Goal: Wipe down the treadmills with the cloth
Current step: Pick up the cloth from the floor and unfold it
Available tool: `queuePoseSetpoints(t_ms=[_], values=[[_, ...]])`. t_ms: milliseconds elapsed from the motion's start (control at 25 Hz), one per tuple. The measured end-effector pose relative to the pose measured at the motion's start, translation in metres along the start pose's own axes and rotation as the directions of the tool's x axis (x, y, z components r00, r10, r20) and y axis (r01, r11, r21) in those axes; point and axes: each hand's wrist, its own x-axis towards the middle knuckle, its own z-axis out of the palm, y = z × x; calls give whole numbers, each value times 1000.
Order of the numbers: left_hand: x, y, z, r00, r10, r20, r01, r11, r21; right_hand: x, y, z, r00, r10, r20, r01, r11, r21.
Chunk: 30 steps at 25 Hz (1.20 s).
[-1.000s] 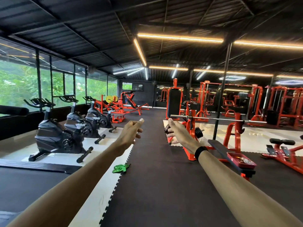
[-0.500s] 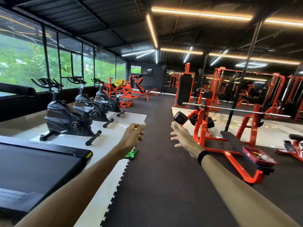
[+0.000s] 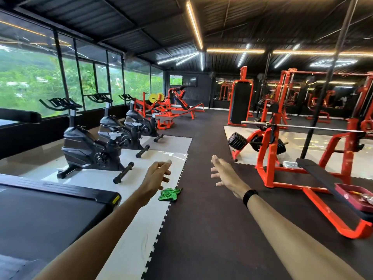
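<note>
Loosely curled fingers on the left hand point(image 3: 156, 176) hold nothing; the right hand point(image 3: 224, 174) has its fingers spread, also bare, a black band point(image 3: 249, 198) at its wrist. The green cloth point(image 3: 169, 194) lies crumpled on the white mat's point(image 3: 141, 235) toothed edge, near the treadmill's point(image 3: 46, 215) rear corner.

Floor: white tile point(image 3: 129, 245) bordered by black rubber matting point(image 3: 212, 229) | green cloth point(image 3: 170, 194) crumpled at the seam | treadmill point(image 3: 46, 215), exercise bikes point(image 3: 90, 150) on tile.
</note>
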Motion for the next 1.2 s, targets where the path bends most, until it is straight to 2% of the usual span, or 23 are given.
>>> queuePoseSetpoints(t_ms=[280, 440, 560, 640, 1000, 1200], values=[[132, -66, -11, 994, -110, 16, 110, 994, 22, 136, 59, 63, 987, 121, 108, -121, 993, -4], [226, -109, -18, 991, -130, 30, 129, 992, 7, 225, 93, 99, 983, 142, 117, -143, 990, 3], [292, -139, -19, 972, -233, 28, 234, 972, -36, 286, 112, 125, 966, 218, 137, -221, 975, 5], [331, -157, -16, 969, -242, 46, 244, 969, -38, 322, 125, 139, 965, 228, 132, -234, 972, 28], [471, -242, 32, 892, -432, 131, 442, 896, -54, 449, 220, 164, 891, 429, 148, -442, 894, 67], [580, -301, 64, 850, -514, 116, 521, 853, -38, 570, 281, 164, 862, 475, 175, -496, 862, 104]])
